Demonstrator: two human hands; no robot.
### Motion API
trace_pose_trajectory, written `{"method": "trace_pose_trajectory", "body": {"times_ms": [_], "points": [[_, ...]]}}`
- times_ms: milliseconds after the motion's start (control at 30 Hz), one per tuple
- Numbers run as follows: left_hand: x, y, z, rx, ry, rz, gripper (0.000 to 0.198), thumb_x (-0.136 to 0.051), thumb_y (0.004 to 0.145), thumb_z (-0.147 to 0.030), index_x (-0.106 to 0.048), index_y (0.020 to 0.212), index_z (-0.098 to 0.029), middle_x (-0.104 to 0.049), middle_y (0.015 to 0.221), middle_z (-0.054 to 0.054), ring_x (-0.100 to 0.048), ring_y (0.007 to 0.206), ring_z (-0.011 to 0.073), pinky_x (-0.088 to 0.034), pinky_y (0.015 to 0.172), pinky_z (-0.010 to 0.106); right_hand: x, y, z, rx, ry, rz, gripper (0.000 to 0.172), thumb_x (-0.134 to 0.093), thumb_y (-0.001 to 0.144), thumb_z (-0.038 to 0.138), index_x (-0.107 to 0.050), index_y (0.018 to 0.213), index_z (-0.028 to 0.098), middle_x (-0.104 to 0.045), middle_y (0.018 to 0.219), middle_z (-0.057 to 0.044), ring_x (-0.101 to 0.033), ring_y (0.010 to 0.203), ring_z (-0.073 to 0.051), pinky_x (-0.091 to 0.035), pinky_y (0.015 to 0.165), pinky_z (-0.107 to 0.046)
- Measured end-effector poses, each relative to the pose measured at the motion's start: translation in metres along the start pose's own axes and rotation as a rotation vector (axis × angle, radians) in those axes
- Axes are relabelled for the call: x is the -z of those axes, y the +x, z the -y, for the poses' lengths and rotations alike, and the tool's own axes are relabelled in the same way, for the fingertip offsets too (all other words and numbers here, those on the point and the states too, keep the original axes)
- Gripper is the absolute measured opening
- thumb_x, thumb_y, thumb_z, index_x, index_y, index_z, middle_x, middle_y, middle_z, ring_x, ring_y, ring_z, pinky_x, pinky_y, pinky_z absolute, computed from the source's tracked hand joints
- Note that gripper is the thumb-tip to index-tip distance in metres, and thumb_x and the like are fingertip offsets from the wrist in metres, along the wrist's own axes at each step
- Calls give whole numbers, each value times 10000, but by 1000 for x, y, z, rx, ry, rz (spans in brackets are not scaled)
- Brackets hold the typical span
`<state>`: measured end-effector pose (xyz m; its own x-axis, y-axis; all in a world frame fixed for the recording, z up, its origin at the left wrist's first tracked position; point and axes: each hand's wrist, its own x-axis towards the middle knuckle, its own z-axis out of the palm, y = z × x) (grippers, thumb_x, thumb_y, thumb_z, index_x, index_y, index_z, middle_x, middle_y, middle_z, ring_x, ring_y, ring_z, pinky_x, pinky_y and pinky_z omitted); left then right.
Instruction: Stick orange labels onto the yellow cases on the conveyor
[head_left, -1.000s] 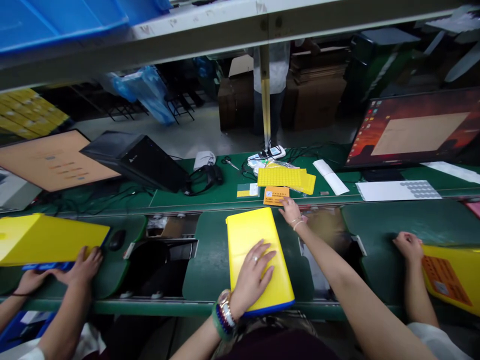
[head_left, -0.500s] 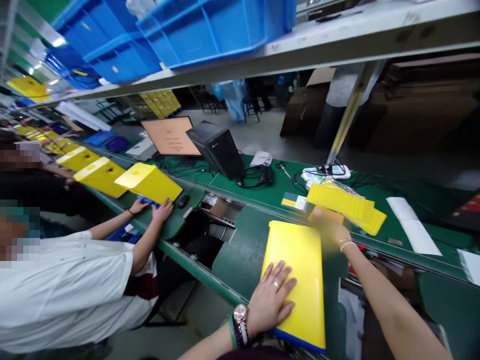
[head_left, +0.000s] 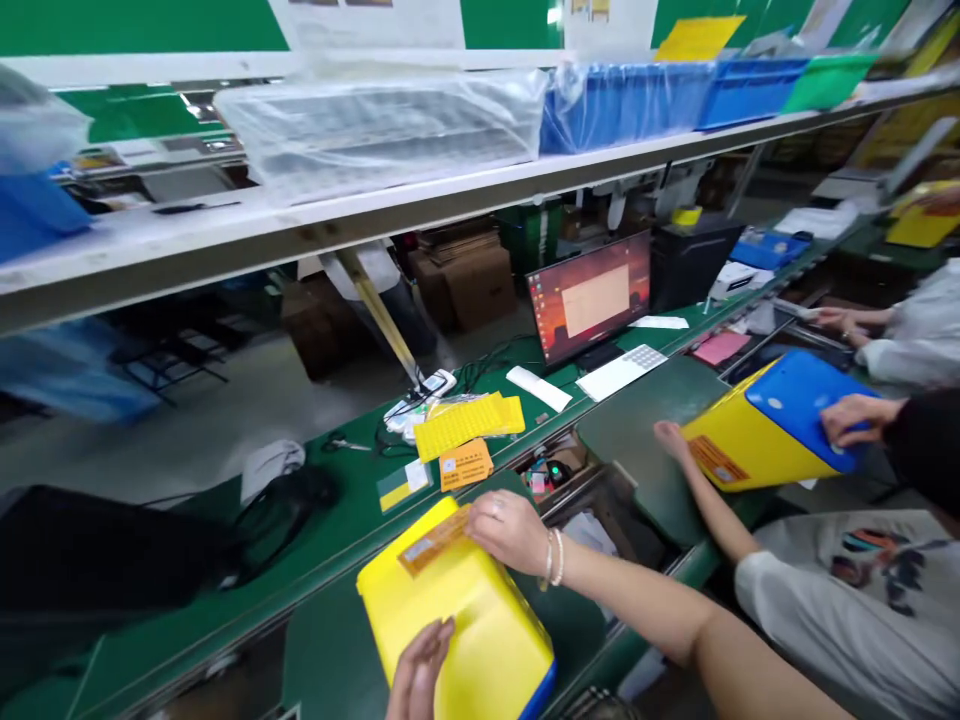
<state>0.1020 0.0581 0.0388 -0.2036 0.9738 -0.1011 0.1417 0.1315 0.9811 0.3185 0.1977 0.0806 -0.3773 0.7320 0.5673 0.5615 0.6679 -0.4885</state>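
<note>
Two bare hands: both are at one yellow box (head_left: pixel 491 640), the right near its far end and the left coming in from the bottom edge of view.
Right hand (head_left: pixel 510 530): fingers bent, pinching the right end of an orange label (head_left: pixel 431 548); a ring and bracelets (head_left: pixel 555 558) show.
Left hand (head_left: pixel 421 668): partly out of view, fingers close together over the box; whether it touches the box or holds anything, I cannot tell.
Yellow box: on the green bench (head_left: pixel 326 640), set at a slant, blue along its near right edge.
Orange label: along the box's far edge, printed, with a pale patch at its left part.
Beyond the box: an orange card (head_left: pixel 466 465), with yellow sheets (head_left: pixel 459 427) just behind it and a small clear packet (head_left: pixel 405 486) to its left.
Farther back: scissors (head_left: pixel 349 443), a folded white paper (head_left: pixel 538 388), a sheet with grey circles (head_left: pixel 622 372) and a lit monitor (head_left: pixel 589 300).
Neighbour's place, to the right: another yellow box (head_left: pixel 739 430) with a blue face; one hand (head_left: pixel 855 418) from a dark sleeve is on the blue, and another hand (head_left: pixel 670 437) from a white sleeve is beside the box's far end.
Shelf (head_left: pixel 420 185) overhead: a plastic-wrapped stack (head_left: pixel 397 125), blue bins (head_left: pixel 630 105) and a green bin (head_left: pixel 829 82).
</note>
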Motion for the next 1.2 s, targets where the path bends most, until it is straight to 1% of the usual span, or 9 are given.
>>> {"method": "trace_pose_trajectory", "body": {"times_ms": [67,167,300,467,667,767,1033,1100,1200], "points": [[-17,-5,-39,95,-238,-12,396,-588,770,-642,-699,883,-279,-739,838,41,-714,879,272,-613,817,428,26,-34,25,116,-59,-49,178,-508,940,205,-666,868,244,-735,907,-19,-653,955,-163,-523,831,-306],[-44,-13,-96,181,-378,-19,256,-733,755,-440,-670,832,-204,-693,794,5,-661,815,143,-547,840,250,60,-66,41,138,-107,-115,184,-528,916,128,-676,925,236,-738,917,-40,-664,964,-179,-540,844,-331],[-58,-24,-131,230,-564,70,242,-709,792,-390,-632,832,-164,-651,799,12,-601,745,102,-516,765,236,73,-77,44,192,-83,-161,196,-570,881,79,-672,977,215,-729,924,-63,-668,960,-208,-556,844,-374],[-48,-47,-132,200,-609,62,214,-667,828,-352,-562,828,-165,-605,729,6,-593,727,111,-498,749,266,70,-72,57,244,-62,-113,197,-576,876,69,-664,989,205,-718,948,-79,-664,982,-230,-561,851,-395],[-39,-63,-133,59,-448,19,198,-618,866,-347,-588,848,-152,-633,758,19,-584,755,112,-469,786,255,68,-56,95,9,290,99,185,-569,924,241,-613,1104,234,-690,1038,-69,-641,981,-202,-557,830,-360],[-38,-69,-135,-32,-293,-8,194,-608,874,-344,-619,833,-155,-634,768,14,-573,759,116,-455,769,239,66,-51,117,-6,380,103,149,-584,921,261,-611,1066,233,-696,991,-59,-643,936,-195,-541,812,-355],[-22,-72,-137,-184,140,-62,148,-583,889,-293,-669,821,-193,-691,836,7,-609,824,145,-413,778,248,59,-51,137,214,57,-16,139,-594,888,126,-640,1001,192,-740,926,-51,-675,884,-206,-498,835,-370],[-19,-69,-137,-194,192,-47,147,-572,893,-281,-665,817,-196,-695,827,3,-618,813,143,-417,780,247,58,-52,135,155,105,-7,122,-591,891,141,-658,981,191,-746,912,-46,-683,863,-200,-503,819,-358],[-19,-65,-135,-197,220,-20,163,-543,907,-294,-647,829,-196,-689,819,0,-625,798,135,-432,773,238,56,-51,132,-65,358,76,121,-576,913,197,-690,951,211,-753,900,-29,-694,828,-169,-520,770,-306]]}}
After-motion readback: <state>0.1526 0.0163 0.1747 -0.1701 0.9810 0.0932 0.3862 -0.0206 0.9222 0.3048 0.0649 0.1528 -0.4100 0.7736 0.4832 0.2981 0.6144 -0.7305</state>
